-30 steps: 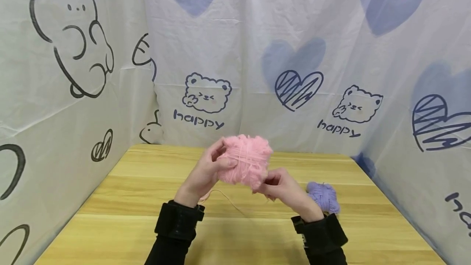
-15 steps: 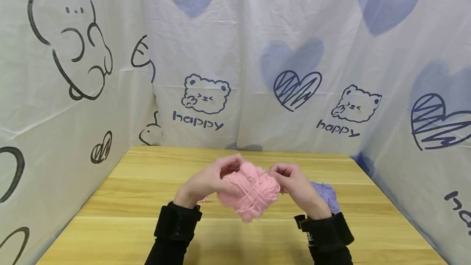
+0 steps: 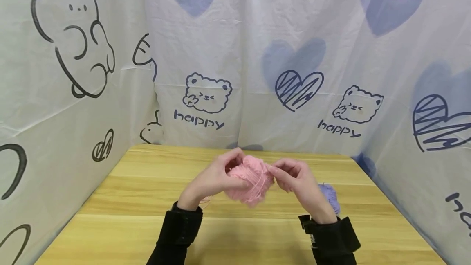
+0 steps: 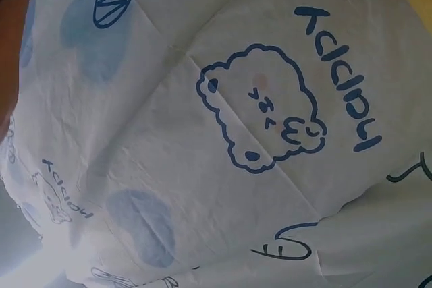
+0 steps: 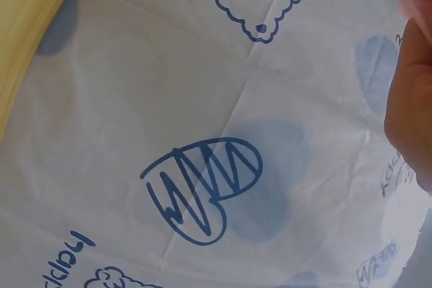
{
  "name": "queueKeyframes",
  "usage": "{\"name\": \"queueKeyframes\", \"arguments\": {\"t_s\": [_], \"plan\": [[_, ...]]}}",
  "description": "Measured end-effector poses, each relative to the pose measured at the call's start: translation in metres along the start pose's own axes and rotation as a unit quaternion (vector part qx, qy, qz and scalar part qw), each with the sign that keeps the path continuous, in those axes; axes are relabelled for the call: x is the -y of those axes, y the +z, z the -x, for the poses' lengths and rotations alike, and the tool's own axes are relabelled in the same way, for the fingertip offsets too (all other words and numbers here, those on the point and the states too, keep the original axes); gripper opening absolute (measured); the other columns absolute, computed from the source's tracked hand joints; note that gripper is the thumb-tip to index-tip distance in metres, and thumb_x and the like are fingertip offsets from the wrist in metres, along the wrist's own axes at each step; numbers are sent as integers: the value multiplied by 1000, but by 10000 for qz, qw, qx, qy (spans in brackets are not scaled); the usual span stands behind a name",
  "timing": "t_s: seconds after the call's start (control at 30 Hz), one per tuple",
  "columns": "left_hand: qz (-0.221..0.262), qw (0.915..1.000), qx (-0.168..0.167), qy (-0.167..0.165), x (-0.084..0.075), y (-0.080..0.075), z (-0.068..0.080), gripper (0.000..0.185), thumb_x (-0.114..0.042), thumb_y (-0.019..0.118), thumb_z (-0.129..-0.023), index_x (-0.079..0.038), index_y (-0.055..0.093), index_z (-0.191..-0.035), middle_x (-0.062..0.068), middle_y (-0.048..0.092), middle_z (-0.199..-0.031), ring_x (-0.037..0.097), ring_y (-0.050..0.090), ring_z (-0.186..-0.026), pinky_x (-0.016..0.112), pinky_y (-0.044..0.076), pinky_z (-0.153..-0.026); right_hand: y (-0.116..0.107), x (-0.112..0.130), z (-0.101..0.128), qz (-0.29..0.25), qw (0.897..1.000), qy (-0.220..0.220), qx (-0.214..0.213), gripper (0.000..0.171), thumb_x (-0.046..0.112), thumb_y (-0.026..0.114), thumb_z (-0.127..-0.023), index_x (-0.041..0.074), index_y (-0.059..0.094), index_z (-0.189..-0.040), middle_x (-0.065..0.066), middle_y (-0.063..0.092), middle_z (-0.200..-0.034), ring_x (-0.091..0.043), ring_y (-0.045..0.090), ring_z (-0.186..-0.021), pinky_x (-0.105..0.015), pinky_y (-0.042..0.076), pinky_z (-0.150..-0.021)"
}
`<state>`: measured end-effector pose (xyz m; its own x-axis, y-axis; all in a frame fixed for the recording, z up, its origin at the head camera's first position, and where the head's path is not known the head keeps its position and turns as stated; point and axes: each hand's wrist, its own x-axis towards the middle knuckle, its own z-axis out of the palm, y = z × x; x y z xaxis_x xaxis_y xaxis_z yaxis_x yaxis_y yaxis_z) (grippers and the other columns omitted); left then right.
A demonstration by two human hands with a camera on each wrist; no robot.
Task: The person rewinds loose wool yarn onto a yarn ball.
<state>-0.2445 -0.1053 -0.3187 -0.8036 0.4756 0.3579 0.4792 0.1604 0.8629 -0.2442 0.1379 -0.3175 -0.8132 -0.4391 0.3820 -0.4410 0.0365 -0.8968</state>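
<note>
Pink yarn ball (image 3: 250,179) sits at centre frame, held above the wooden surface (image 3: 121,232), left hand (image 3: 215,179) with fingers curled round its left side, right hand (image 3: 296,181) pinching a strand at its right edge, purple yarn ball (image 3: 330,197) resting lower right behind the right wrist.

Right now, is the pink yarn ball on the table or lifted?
Lifted: both hands, left hand and right hand, hold the pink yarn ball above the table.

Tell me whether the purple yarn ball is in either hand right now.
No: the purple yarn ball lies on the table behind the right hand, while both hands hold the pink yarn ball.
</note>
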Motion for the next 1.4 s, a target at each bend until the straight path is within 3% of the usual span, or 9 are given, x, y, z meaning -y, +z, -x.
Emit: {"name": "queueKeyframes", "arguments": {"t_s": [0.13, 0.37, 0.53, 0.7, 0.93, 1.07, 1.17, 1.27, 1.4], "plan": [[-179, 9964, -830, 4, -2, 3, -3, 37, -14, 79, -74, -15, 56, -103, 6, 59, -95, 17, 56, -83, 26, 51, -68, 4, 4, 1, 132, 9998, -66, 150, 21, 11, 57, -96, -8, 64, -102, 5, 52, -64, -9, 39, -50, -30, 33, -41], [94, 9806, -1947, 228, -3, 13, -7, 37, -12, 80, -75, -15, 55, -103, 8, 61, -96, 18, 57, -82, 25, 51, -66, 8, 5, 1, 146, 9991, -71, 397, 20, 12, 56, -96, -5, 65, -102, 4, 58, -66, -13, 40, -49, -27, 37, -42], [438, 9680, -2408, 563, -3, 18, -11, 38, -9, 77, -78, -10, 53, -107, 11, 60, -101, 18, 59, -85, 25, 54, -69, 14, 1, -1, 89, 9958, 103, 902, 25, 14, 57, -97, -7, 66, -105, 2, 62, -68, -15, 42, -49, -25, 38, -42], [1063, 9574, -2598, 672, -3, 18, -13, 36, -6, 73, -80, -7, 51, -109, 8, 55, -110, 19, 57, -93, 24, 55, -74, 18, -7, -5, 124, 9919, 400, 1203, 28, 16, 57, -97, -8, 67, -107, 1, 62, -67, -11, 44, -47, -29, 35, -40], [1933, 9575, -2075, 533, -1, 14, -12, 36, -6, 67, -83, -10, 49, -114, 6, 53, -117, 17, 59, -98, 27, 58, -79, 17, -14, -7, -71, 9917, 533, 1168, 28, 16, 58, -96, -8, 68, -105, 3, 63, -66, -8, 44, -49, -22, 38, -44], [2550, 9552, -1408, 516, 1, 9, -10, 39, -5, 62, -85, -9, 47, -121, 4, 55, -116, 13, 60, -98, 25, 57, -83, 11, -16, -6, -380, 9902, 613, 1199, 20, 15, 60, -94, -1, 71, -99, 7, 64, -67, -2, 48, -54, -16, 41, -49], [2898, 9516, -813, 628, 2, 5, -7, 48, -3, 58, -85, -6, 44, -131, 4, 56, -116, 12, 59, -99, 24, 55, -85, 4, -18, -5, -472, 9891, 359, 1351, 16, 10, 58, -95, 9, 73, -94, 7, 62, -66, -2, 48, -55, -17, 41, -48], [2968, 9516, -277, 750, 3, 1, -4, 58, -2, 56, -84, -2, 40, -140, 4, 56, -120, 12, 59, -102, 25, 54, -90, -3, -21, -4, -437, 9882, 235, 1447, 22, 6, 54, -95, 16, 72, -89, 9, 57, -64, -1, 47, -55, -18, 41, -47], [2597, 9610, 375, 873, 3, -2, 1, 63, -6, 60, -79, 4, 43, -138, 3, 60, -118, 12, 59, -99, 26, 53, -88, -9, -20, -3, -592, 9883, 336, 1367, 23, 5, 51, -95, 18, 65, -84, 12, 55, -67, -1, 46, -57, -17, 41, -50]]}}
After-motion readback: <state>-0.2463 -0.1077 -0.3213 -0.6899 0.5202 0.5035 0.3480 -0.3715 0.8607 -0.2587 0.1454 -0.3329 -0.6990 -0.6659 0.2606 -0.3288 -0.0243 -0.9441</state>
